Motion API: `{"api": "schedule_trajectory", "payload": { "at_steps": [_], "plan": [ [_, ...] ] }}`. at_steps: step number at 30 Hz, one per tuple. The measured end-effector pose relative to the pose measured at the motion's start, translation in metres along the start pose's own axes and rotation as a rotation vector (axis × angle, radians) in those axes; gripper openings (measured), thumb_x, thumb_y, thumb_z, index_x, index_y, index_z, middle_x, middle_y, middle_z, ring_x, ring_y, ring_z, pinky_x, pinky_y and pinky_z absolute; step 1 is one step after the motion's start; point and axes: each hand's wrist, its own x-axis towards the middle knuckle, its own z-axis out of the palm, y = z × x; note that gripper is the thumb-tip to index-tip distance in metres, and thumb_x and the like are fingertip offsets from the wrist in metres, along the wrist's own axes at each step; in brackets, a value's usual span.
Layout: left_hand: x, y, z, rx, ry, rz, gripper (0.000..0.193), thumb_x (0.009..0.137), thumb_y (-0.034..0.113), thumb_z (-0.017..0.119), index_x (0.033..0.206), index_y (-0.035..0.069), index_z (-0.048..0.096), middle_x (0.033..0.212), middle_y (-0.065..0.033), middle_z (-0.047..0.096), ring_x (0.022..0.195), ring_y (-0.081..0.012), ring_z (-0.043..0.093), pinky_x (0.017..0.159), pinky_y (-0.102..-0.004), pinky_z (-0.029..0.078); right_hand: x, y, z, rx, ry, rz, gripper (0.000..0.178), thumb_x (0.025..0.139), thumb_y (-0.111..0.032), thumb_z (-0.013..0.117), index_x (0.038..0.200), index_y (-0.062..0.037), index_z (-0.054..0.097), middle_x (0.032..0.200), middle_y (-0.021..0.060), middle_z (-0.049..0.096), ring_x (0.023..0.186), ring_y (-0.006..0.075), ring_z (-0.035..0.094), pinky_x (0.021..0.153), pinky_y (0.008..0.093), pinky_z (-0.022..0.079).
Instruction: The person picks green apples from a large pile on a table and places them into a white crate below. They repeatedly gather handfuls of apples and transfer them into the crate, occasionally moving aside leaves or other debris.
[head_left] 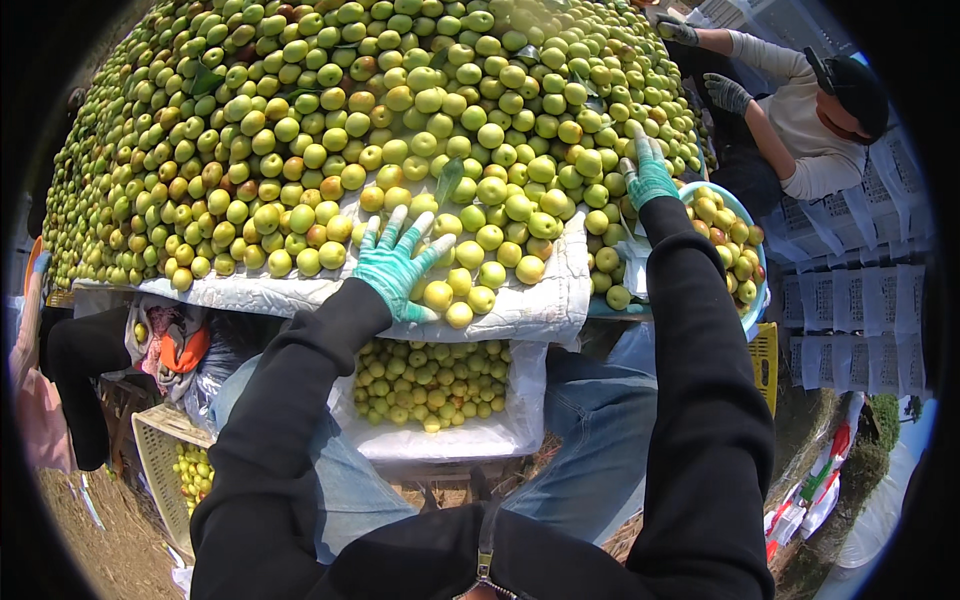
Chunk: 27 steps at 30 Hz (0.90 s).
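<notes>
A large heap of green jujubes [300,130], some blushed brown, covers the table in front of me. My left hand [398,265], in a white-and-green glove, lies with fingers spread on the jujubes near the front edge, over a white quilted cloth [545,300]. My right hand [650,180], gloved alike, reaches farther out on the right side of the heap. Its fingers are stretched out against the fruit, with nothing gripped. Beside my right forearm stands a light blue basin [757,262] of browner jujubes. Between my knees sits a lined crate [525,400] holding more green jujubes.
A co-worker [820,130] in grey gloves sits at the right of the heap. Stacked pale crates [850,320] stand behind, and a yellow crate [764,365] is under the basin. At left are a cream crate [160,455] with jujubes and another person [45,410].
</notes>
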Motion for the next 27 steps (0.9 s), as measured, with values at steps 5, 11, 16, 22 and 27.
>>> {"api": "schedule_trajectory", "payload": {
  "at_steps": [5, 11, 16, 22, 27],
  "plan": [
    [-0.035, -0.020, -0.004, -0.067, -0.029, -0.431, 0.109, 0.062, 0.049, 0.081, 0.148, 0.017, 0.024, 0.150, -0.0231, 0.022, 0.138, -0.0427, 0.022, 0.111, -0.0517, 0.025, -0.073, -0.067, -0.030, 0.443, 0.230, -0.200, 0.058, 0.084, -0.030, 0.068, 0.133, -0.0070, 0.047, 0.130, 0.0189, 0.051, 0.123, 0.0332, 0.046, 0.104, 0.0428, 0.037],
    [-0.040, -0.019, 0.015, -0.374, 0.149, -0.413, 0.092, 0.057, 0.027, 0.085, 0.137, 0.011, 0.041, 0.130, -0.0190, 0.042, 0.121, -0.0362, 0.043, 0.102, -0.0418, 0.040, -0.201, -0.200, -0.025, 0.398, -0.369, -0.295, 0.094, 0.063, -0.038, 0.086, 0.137, -0.0034, 0.039, 0.129, 0.0202, 0.046, 0.121, 0.0354, 0.044, 0.104, 0.0440, 0.037],
    [-0.022, -0.018, 0.031, -0.551, 0.167, -0.230, 0.093, 0.061, 0.022, 0.083, 0.140, 0.011, 0.036, 0.132, -0.0174, 0.044, 0.122, -0.0356, 0.046, 0.103, -0.0429, 0.041, -0.193, -0.221, 0.007, 0.263, -0.351, -0.210, 0.105, 0.053, -0.032, 0.089, 0.140, -0.0106, 0.036, 0.132, 0.0255, 0.034, 0.121, 0.0421, 0.039, 0.103, 0.0480, 0.037],
    [-0.012, -0.032, 0.028, -1.065, 0.149, -0.090, 0.092, 0.061, 0.020, 0.084, 0.139, 0.010, 0.037, 0.139, -0.0113, 0.045, 0.129, -0.0249, 0.043, 0.108, -0.0374, 0.036, -0.177, -0.224, 0.025, 0.644, -0.363, -0.250, 0.105, 0.052, -0.023, 0.089, 0.141, -0.0099, 0.035, 0.133, 0.0176, 0.036, 0.124, 0.0357, 0.039, 0.107, 0.0419, 0.036],
    [-0.020, -0.017, 0.027, -1.359, 0.117, 0.008, 0.101, 0.063, 0.021, 0.086, 0.145, 0.010, 0.030, 0.143, -0.0110, 0.041, 0.130, -0.0226, 0.041, 0.109, -0.0376, 0.035, -0.177, -0.219, 0.024, 0.889, -0.457, -0.267, 0.105, 0.058, -0.019, 0.086, 0.144, -0.0067, 0.028, 0.140, 0.0149, 0.035, 0.130, 0.0290, 0.037, 0.110, 0.0387, 0.032]
  ]
}}
